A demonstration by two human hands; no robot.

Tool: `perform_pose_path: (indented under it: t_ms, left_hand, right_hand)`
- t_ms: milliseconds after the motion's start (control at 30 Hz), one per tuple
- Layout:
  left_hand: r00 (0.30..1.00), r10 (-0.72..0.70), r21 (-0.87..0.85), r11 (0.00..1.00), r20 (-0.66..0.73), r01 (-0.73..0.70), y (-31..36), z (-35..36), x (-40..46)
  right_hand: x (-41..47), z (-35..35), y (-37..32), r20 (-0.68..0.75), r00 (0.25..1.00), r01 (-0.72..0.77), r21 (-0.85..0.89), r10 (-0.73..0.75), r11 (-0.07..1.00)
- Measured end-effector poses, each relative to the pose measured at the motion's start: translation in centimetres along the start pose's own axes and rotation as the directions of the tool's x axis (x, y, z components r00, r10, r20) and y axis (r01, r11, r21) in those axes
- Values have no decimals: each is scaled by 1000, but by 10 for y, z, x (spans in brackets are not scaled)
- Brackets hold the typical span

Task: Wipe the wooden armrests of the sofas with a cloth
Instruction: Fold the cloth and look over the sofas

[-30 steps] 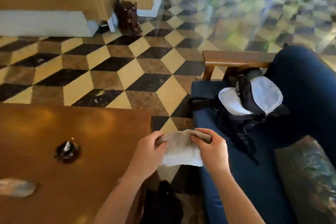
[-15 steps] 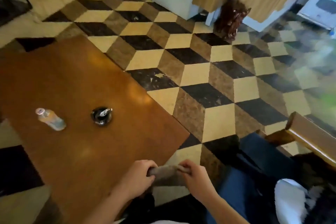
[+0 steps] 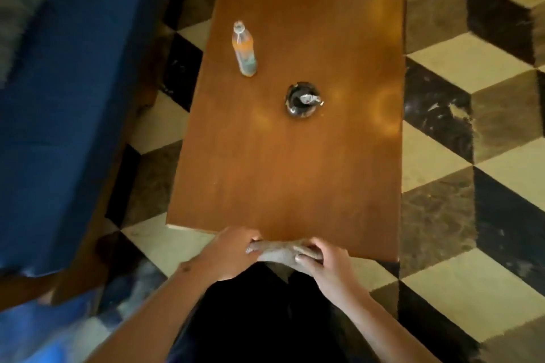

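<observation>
Cloth: a small grey-brown rumpled cloth (image 3: 277, 252) is stretched between both hands, just over the near short edge of the table.
Left hand: the left hand (image 3: 233, 253) grips the cloth's left end, fingers curled round it, knuckles at the table's near edge.
Right hand: the right hand (image 3: 324, 262) pinches the cloth's right end, with its fingertips (image 3: 300, 258) pressed on the fabric.
Table: a long rectangular brown wooden coffee table (image 3: 295, 171) runs away from the person; its near short edge lies right at the hands, and its long edges run up the frame on either side.
On the table: a clear plastic bottle with an orange label (image 3: 244, 50) lies on its side toward the left long edge; a round dark glass ashtray holding a crumpled silver scrap (image 3: 302, 100) sits near the middle, apart from the bottle.
Sofa: a dark blue fabric sofa (image 3: 59, 97) fills the left side, its wooden frame blurred at its lower edge.
Left gap: a narrow strip of floor separates the sofa from the table's left long edge.
Right side: a wide stretch of cube-patterned floor of cream, brown and black tiles (image 3: 472, 156) lies open beyond the table's right long edge.
Below the hands: dark clothing on the person's legs (image 3: 265, 318), between the forearms.
</observation>
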State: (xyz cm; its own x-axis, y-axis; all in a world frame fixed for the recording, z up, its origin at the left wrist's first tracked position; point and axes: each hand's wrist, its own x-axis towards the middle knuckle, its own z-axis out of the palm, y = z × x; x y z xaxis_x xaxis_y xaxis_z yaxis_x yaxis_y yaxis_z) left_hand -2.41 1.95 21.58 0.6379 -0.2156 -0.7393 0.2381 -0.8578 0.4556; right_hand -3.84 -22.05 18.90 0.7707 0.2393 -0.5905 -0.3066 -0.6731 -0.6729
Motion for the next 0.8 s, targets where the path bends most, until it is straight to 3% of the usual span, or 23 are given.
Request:
perform_pose_path:
  t_ms: [100, 233, 367, 467, 600, 700, 800]
  left_hand:
    - [998, -41, 21, 999, 57, 40, -7, 19, 19]
    - [996, -27, 60, 998, 82, 22, -10, 26, 57]
    - [997, 16, 61, 998, -80, -11, -9, 6, 92]
    - [972, 60, 6, 998, -228, -61, -17, -13, 117]
    - [833, 230, 47, 970, -504, -239, -30, -15, 135]
    - [737, 292, 132, 954, -610, -268, -43, 16, 158]
    - [728, 295, 123, 952, -618, -281, -64, 60, 178]
  right_hand:
    - [22, 9, 27, 89, 996, 15, -33, -12, 999]
    - [56, 14, 53, 42, 999, 10, -19, -9, 1000]
    - [87, -2, 42, -35, 998, 51, 0, -51, 999]
    - [112, -16, 32, -173, 976, 131, -15, -131, 991]
    - [140, -20, 19, -310, 907, 255, -135, -285, 958]
    - [157, -6, 38, -275, 893, 294, -243, -357, 924]
    - [165, 15, 74, -160, 905, 308, -394, -395, 866]
